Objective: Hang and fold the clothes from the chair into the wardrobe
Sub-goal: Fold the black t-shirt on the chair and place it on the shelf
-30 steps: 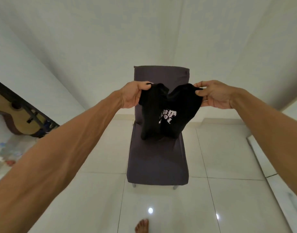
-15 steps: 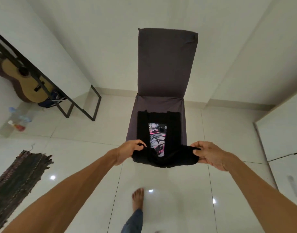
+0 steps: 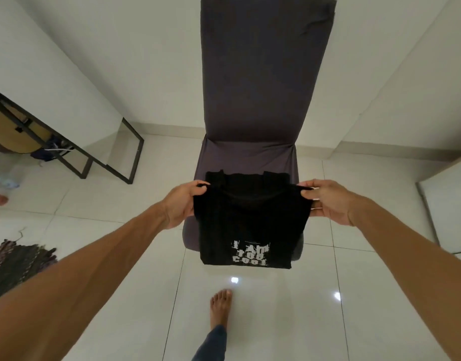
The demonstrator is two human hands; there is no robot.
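Observation:
I hold a folded black T-shirt with white lettering in front of the dark grey chair. My left hand pinches its upper left corner and my right hand pinches its upper right corner. The shirt hangs down over the front edge of the seat. Behind its top edge, another black garment lies flat on the seat, mostly hidden by the held shirt.
A black metal frame leans against the wall at the left, with a guitar behind it. A dark woven rug lies on the tiled floor at lower left. White wardrobe panels stand at the right. My bare foot is below the shirt.
The view tilted down toward the chair seat. The shirt went from bunched low at the seat's front edge to hanging flat with its white lettering showing. Both hands rose slightly.

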